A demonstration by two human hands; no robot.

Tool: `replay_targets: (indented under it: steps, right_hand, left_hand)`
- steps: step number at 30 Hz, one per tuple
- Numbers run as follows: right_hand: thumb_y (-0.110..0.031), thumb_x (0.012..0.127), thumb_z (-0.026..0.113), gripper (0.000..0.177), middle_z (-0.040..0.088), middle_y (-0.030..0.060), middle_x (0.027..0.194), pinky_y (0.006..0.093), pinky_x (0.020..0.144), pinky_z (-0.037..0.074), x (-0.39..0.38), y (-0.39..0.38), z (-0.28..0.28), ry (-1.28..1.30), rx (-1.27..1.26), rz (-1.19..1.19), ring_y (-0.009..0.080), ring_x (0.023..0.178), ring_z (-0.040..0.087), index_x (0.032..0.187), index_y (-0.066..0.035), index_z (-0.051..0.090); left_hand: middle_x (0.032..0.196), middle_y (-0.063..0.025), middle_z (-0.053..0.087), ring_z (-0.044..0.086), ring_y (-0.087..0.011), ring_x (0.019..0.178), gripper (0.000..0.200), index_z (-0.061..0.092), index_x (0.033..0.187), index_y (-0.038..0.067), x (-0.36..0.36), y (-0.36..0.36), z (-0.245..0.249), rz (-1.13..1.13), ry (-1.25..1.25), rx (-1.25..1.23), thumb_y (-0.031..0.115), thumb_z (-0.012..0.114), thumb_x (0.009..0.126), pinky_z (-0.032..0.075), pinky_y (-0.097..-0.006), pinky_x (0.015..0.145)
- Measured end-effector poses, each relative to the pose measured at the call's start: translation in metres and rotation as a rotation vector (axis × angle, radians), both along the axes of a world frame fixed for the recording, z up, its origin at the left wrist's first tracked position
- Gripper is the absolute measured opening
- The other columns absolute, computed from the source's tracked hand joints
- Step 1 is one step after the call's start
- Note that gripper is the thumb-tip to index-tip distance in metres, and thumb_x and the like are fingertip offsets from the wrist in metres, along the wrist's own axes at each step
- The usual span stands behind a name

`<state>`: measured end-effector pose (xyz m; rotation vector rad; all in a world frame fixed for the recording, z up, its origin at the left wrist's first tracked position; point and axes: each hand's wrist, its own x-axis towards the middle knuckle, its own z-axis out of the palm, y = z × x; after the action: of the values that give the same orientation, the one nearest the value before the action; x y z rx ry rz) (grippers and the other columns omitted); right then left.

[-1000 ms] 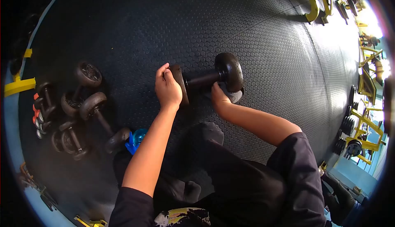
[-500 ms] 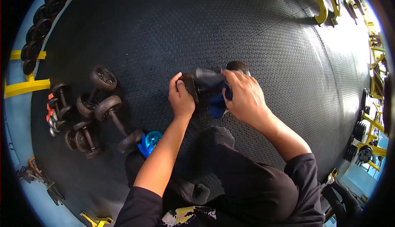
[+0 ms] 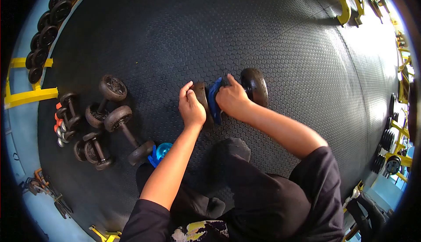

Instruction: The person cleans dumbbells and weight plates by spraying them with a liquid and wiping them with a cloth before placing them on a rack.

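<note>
A dark dumbbell (image 3: 259,86) with thick round ends lies crosswise on the black floor in front of me. My left hand (image 3: 192,106) is wrapped round the outer side of its left end. In my right hand (image 3: 232,96) is a blue cloth (image 3: 214,99), pressed flat against the inner face of that same end. The index finger of this hand points forward past the cloth. Most of the dumbbell's handle is hidden behind my right hand and the cloth.
More dumbbells (image 3: 127,132) lie at the left, some worn and dusty. Close to my left forearm stands a blue transparent bottle (image 3: 164,150) with something bright blue (image 3: 153,158) beside it. A yellow rack (image 3: 35,95) holds weight plates along the left wall. Yellow gym frames (image 3: 344,12) line the right.
My right hand has moved left and in toward the dumbbell's left end, bringing the cloth from over the handle to that end's inner face. The left hand stays on the same end.
</note>
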<state>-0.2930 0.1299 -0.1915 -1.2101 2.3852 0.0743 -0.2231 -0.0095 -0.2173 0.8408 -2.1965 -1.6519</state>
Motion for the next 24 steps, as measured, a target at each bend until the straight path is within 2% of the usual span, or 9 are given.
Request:
replay_targets:
  steps: [3,6,8,9,11,13,16,20,24]
  right_hand:
    - [-0.027,0.093,0.055,0.032,0.073,0.0033,0.114,0.0543,0.12,-0.006,-0.02,0.012,0.028,0.12,0.497,0.161,0.0209,0.117,0.064,0.115,-0.012,0.074]
    - [-0.024,0.092,0.055,0.029,0.073,0.0049,0.112,0.0549,0.121,0.005,-0.027,0.012,0.033,0.039,0.494,0.206,0.0228,0.116,0.064,0.111,-0.013,0.075]
    - [-0.02,0.09,0.058,0.024,0.074,0.0093,0.106,0.0494,0.116,0.026,-0.022,0.009,0.001,0.006,0.187,0.082,0.0234,0.114,0.065,0.102,-0.011,0.076]
    - [-0.014,0.087,0.06,0.021,0.072,0.012,0.103,0.0398,0.104,0.041,-0.013,0.004,-0.009,-0.086,0.131,-0.074,0.0247,0.109,0.067,0.102,-0.007,0.072]
    - [-0.011,0.083,0.062,0.028,0.069,0.0126,0.107,0.034,0.099,0.044,0.005,0.005,-0.006,-0.056,-0.093,-0.172,0.0256,0.11,0.065,0.109,-0.003,0.065]
    - [-0.005,0.078,0.062,0.038,0.063,0.0137,0.116,0.0391,0.099,0.044,0.024,0.012,-0.013,-0.046,-0.204,-0.152,0.0302,0.114,0.06,0.115,0.0,0.059]
    - [0.002,0.069,0.063,0.045,0.057,0.0159,0.111,0.0514,0.096,0.043,0.05,0.018,-0.011,0.166,-0.787,-0.275,0.036,0.109,0.056,0.113,0.002,0.055]
    - [-0.001,0.066,0.066,0.043,0.054,0.0217,0.105,0.05,0.091,0.047,0.071,0.028,0.014,-0.251,-0.683,-0.43,0.0419,0.105,0.056,0.106,0.002,0.052]
    - [-0.007,0.067,0.072,0.046,0.053,0.0244,0.104,0.0472,0.09,0.049,0.095,0.018,0.037,-0.334,-0.739,-0.297,0.0439,0.104,0.056,0.106,0.004,0.049]
  left_hand:
    - [0.122,-0.0173,0.061,0.057,-0.0276,0.117,0.037,0.06,0.124,-0.001,0.002,0.0,0.001,-0.022,0.021,-0.039,0.018,0.038,0.102,0.041,-0.0368,0.102]
    - [0.123,-0.017,0.061,0.057,-0.0273,0.116,0.037,0.06,0.123,-0.001,0.003,-0.001,0.003,-0.027,0.03,-0.049,0.018,0.038,0.102,0.042,-0.0372,0.102]
    - [0.123,-0.0169,0.061,0.057,-0.0271,0.116,0.037,0.06,0.123,-0.001,0.003,0.0,0.0,-0.015,0.02,-0.022,0.019,0.038,0.102,0.042,-0.0374,0.102]
    - [0.123,-0.0167,0.061,0.057,-0.027,0.116,0.037,0.061,0.123,-0.001,0.002,-0.002,-0.006,-0.013,0.036,-0.008,0.019,0.038,0.102,0.042,-0.037,0.102]
    - [0.122,-0.0165,0.062,0.057,-0.0268,0.116,0.036,0.061,0.123,-0.001,0.001,-0.002,-0.007,-0.012,0.051,0.005,0.019,0.038,0.102,0.042,-0.0366,0.102]
    - [0.122,-0.0172,0.062,0.058,-0.0269,0.117,0.036,0.061,0.124,-0.001,0.002,0.0,0.0,0.015,-0.004,0.041,0.018,0.039,0.101,0.041,-0.0361,0.103]
    - [0.123,-0.0197,0.065,0.061,-0.0311,0.115,0.036,0.061,0.124,0.001,0.002,0.0,-0.004,0.024,0.05,-0.042,0.02,0.042,0.101,0.045,-0.0384,0.101]
    - [0.118,-0.0201,0.067,0.064,-0.0335,0.112,0.035,0.064,0.12,0.001,0.0,0.0,-0.003,0.063,0.034,-0.083,0.022,0.044,0.1,0.048,-0.0412,0.098]
    - [0.123,-0.0243,0.063,0.059,-0.0396,0.117,0.04,0.062,0.12,-0.001,-0.005,-0.012,-0.023,-0.013,0.064,-0.052,0.029,0.045,0.1,0.046,-0.0437,0.1]
